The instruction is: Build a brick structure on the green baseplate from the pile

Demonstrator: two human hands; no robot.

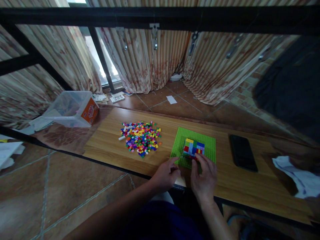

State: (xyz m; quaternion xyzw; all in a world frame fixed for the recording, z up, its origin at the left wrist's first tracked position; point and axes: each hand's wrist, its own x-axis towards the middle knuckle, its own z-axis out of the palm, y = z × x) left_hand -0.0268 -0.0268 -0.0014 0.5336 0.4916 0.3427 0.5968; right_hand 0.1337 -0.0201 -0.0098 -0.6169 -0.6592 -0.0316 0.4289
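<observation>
A green baseplate lies on the wooden table with a small block of multicoloured bricks built on it. My left hand rests at the plate's near left corner, fingers curled and pinched against its edge. My right hand sits just below the brick block, fingers bent, fingertips touching the block's near side. A loose pile of small coloured bricks lies to the left of the plate.
A clear plastic box with an orange label stands at the table's far left. A black phone lies right of the plate, with white cloth beyond it. Black metal bars and curtains are behind.
</observation>
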